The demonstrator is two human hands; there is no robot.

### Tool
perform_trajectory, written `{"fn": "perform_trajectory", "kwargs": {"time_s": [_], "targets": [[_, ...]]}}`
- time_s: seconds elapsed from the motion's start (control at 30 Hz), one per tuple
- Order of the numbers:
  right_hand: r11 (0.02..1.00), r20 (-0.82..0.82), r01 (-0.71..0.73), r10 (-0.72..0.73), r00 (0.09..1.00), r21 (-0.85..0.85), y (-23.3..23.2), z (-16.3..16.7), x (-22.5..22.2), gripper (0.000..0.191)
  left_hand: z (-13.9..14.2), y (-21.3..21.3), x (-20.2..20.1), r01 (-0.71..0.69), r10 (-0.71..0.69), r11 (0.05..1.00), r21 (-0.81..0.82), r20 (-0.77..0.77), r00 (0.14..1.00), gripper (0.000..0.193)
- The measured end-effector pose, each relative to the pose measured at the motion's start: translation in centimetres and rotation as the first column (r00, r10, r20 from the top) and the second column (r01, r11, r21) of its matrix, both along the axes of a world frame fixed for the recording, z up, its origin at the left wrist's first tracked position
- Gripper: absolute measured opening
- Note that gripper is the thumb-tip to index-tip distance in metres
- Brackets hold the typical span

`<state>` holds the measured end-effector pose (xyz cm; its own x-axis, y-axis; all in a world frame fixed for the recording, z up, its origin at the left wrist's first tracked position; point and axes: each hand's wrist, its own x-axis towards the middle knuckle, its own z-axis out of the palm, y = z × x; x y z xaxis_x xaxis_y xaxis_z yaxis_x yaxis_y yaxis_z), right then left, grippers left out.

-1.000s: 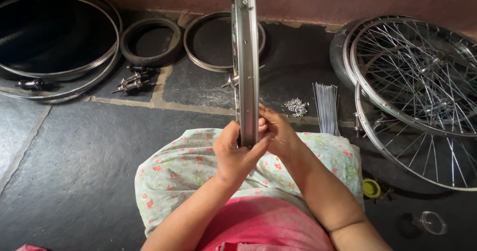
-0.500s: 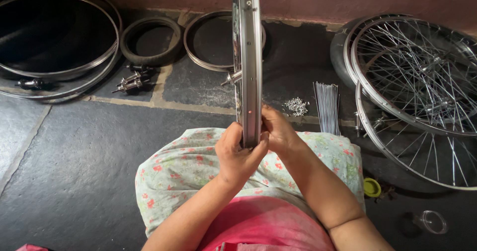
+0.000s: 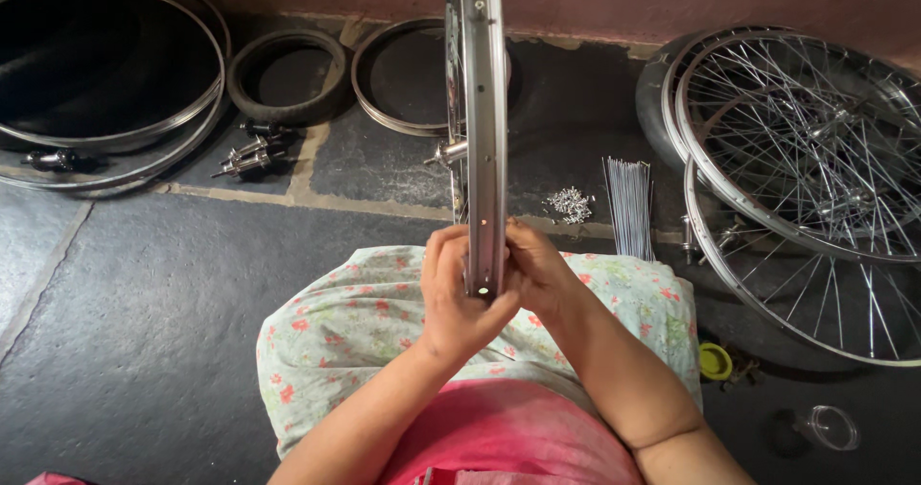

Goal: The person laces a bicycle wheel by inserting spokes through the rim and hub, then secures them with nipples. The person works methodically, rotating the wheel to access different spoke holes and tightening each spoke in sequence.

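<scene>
A person sits on the dark stone floor [image 3: 144, 351] with a bare wheel rim [image 3: 484, 111] standing upright, edge-on, over the flowered cloth [image 3: 345, 322] across the lap. The left hand [image 3: 456, 303] curls around the rim's near edge from one side, and the right hand [image 3: 537, 274] presses in from the other, both gripping it close together. A hub [image 3: 449, 151] shows beside the rim. Loose spokes [image 3: 628, 207] and a small heap of nipples [image 3: 571, 204] lie just beyond the knees; spoked wheels [image 3: 815, 159] lean at the right, empty rims [image 3: 106, 72] at the left.
</scene>
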<state>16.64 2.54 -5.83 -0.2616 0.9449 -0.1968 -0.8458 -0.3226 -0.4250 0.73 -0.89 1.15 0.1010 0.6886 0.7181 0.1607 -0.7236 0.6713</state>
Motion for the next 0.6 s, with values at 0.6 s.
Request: {"fn": "perform_trajectory", "kwargs": {"time_s": [0.6], "targets": [[0.978,0.841,0.098,-0.106,-0.530,0.184,8.7,-12.0,22.4,0.016,-1.5,-0.5,-1.4,0.285,-0.286,0.954,-0.088,0.002,0.958,0.060]]}}
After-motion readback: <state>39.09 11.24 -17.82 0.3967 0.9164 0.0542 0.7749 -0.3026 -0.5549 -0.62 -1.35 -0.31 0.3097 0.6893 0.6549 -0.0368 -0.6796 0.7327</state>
